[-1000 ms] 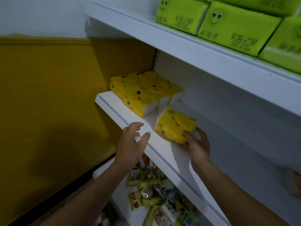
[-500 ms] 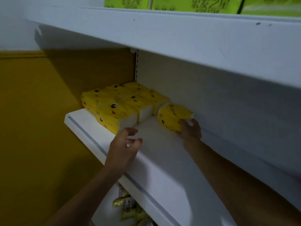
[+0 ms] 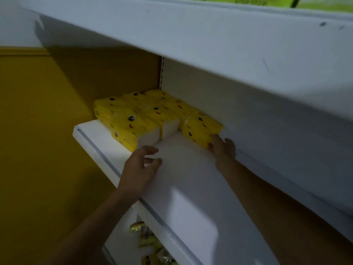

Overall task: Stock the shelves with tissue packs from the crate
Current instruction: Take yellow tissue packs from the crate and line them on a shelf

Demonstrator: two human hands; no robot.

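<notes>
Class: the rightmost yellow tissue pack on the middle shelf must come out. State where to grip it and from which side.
Grip its near end, coming from the front over the bare shelf. The tissue pack lies flat, back panel behind, neighbouring packs on its left; probably only top and near end are free. The right hand touches there.

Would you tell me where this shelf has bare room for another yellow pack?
Bare shelf runs rightward from the end pack that the right hand touches, between front lip and back panel. The left end is crowded with stacked packs.
</notes>
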